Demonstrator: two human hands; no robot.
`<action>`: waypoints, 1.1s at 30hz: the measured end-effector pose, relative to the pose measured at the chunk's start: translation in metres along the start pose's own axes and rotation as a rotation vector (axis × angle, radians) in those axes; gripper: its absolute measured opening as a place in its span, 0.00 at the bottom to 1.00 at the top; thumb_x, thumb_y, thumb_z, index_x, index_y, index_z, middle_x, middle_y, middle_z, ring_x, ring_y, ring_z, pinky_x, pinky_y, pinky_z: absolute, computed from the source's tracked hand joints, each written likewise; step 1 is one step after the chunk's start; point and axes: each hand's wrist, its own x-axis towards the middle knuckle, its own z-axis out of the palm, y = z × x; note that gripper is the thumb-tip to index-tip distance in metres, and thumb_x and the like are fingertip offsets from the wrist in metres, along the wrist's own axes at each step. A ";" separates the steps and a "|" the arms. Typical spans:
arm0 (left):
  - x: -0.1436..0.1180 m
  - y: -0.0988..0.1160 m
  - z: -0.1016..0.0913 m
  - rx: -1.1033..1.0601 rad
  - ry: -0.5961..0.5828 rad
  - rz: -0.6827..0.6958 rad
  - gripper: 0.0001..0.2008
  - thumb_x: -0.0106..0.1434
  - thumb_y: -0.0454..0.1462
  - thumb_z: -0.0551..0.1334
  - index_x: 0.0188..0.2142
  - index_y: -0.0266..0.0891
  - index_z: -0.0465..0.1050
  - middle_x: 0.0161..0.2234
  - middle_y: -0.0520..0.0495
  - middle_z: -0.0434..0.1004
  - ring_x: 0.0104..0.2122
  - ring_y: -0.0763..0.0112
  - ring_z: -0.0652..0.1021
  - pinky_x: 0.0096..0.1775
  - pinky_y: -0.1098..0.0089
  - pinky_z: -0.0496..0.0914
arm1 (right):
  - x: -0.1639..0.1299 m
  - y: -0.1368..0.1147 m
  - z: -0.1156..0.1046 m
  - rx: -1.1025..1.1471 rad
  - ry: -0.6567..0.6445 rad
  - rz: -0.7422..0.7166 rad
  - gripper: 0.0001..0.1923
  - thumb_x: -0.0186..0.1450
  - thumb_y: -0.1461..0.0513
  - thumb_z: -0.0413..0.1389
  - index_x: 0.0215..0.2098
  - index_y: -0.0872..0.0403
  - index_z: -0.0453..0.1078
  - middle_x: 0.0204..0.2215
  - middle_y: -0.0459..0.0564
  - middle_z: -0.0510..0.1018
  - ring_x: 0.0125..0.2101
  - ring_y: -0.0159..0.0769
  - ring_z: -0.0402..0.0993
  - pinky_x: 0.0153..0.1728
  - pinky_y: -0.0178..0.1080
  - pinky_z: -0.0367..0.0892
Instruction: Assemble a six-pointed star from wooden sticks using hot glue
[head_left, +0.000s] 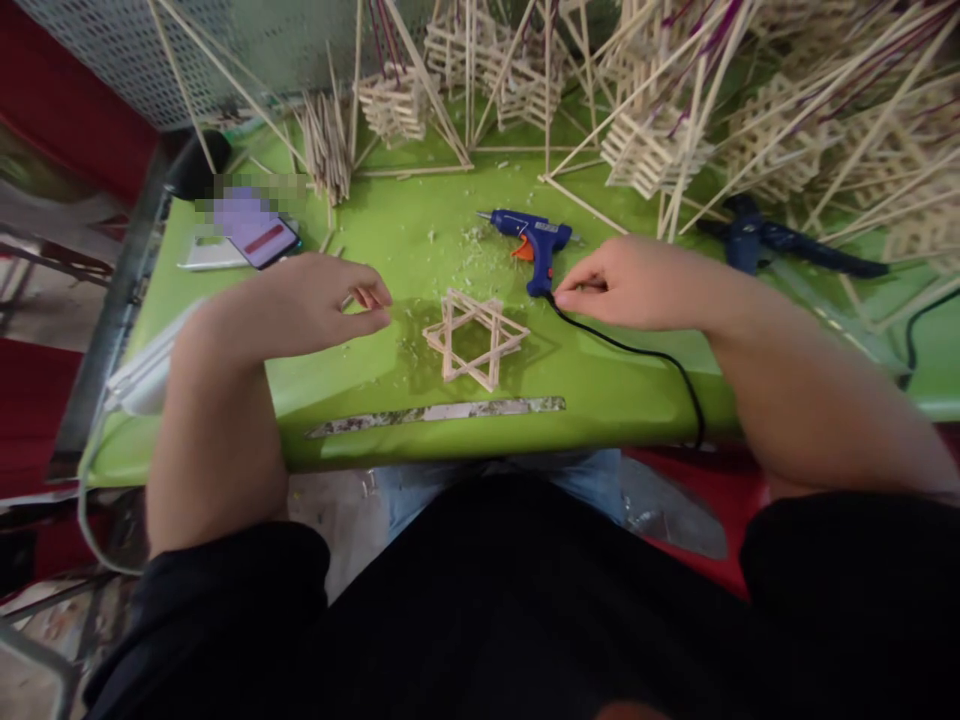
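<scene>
A six-pointed star of thin wooden sticks (486, 358) lies flat on the green table, between my two hands. My left hand (330, 303) hovers to its left, thumb and fingers apart and nothing between them. Beyond the star, a blue glue gun (541, 240) with an orange trigger rests on its side, nozzle toward the left. My right hand (626, 283) is beside the bottom of its handle, fingers loosely curled and a little apart. Its fingertips come close to the black cord (637, 348); whether they touch it is unclear. No held object shows in either hand.
A patterned strip (439, 412) lies along the near edge of the green table (480, 445). At back left are a phone (262, 235) and a bundle of sticks (326, 150). Stick frames with hanging woven baskets (652, 150) crowd the back; a dark blue tool (750, 238) lies right.
</scene>
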 end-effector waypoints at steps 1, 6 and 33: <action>0.000 0.002 0.001 -0.010 -0.008 0.008 0.35 0.71 0.66 0.60 0.62 0.47 0.84 0.59 0.42 0.90 0.57 0.44 0.87 0.63 0.52 0.76 | 0.002 -0.003 0.005 -0.015 0.051 0.013 0.18 0.77 0.49 0.63 0.45 0.51 0.90 0.34 0.53 0.88 0.29 0.40 0.70 0.36 0.46 0.60; 0.007 0.015 0.012 -0.077 -0.001 0.089 0.49 0.64 0.67 0.71 0.76 0.46 0.73 0.68 0.38 0.84 0.64 0.42 0.84 0.67 0.52 0.76 | 0.012 -0.015 0.023 -0.210 0.159 0.109 0.17 0.76 0.47 0.65 0.35 0.48 0.79 0.35 0.56 0.86 0.36 0.50 0.78 0.35 0.48 0.59; 0.029 0.033 0.025 -0.223 0.139 0.247 0.13 0.71 0.48 0.69 0.37 0.41 0.82 0.31 0.49 0.84 0.31 0.64 0.80 0.39 0.64 0.67 | 0.013 -0.013 0.050 0.517 0.204 -0.134 0.06 0.69 0.57 0.74 0.35 0.48 0.85 0.27 0.46 0.83 0.27 0.38 0.75 0.30 0.44 0.65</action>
